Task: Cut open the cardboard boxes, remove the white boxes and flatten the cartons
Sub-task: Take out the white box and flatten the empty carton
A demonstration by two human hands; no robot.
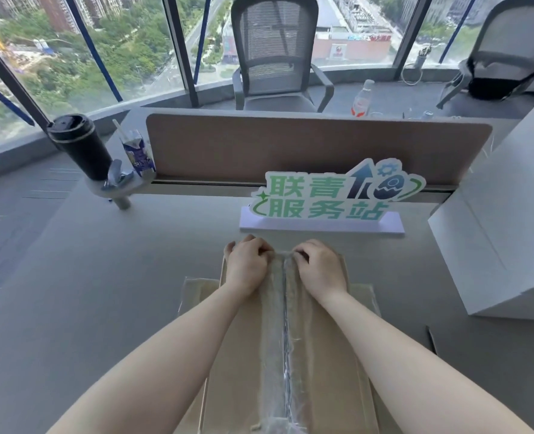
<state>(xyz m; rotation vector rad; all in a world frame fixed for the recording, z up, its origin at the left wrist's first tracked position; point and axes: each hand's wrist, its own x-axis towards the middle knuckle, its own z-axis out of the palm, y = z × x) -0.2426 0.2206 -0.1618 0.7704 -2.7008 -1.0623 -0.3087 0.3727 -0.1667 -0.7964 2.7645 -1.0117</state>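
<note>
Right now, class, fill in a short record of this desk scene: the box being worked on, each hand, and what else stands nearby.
box: cardboard box on the grey desk, taped seam slit along its middle
left hand: left hand with fingers curled at the far end of the seam, on the left flap
right hand: right hand with fingers curled at the far end of the seam, on the right flap
underneath: flattened carton lies below the box
right side: white boxes
behind: green sign, black tumbler, drink carton

Single head-worn wide-angle view, looking forward and down, close over the desk [103,292], windows beyond
</note>
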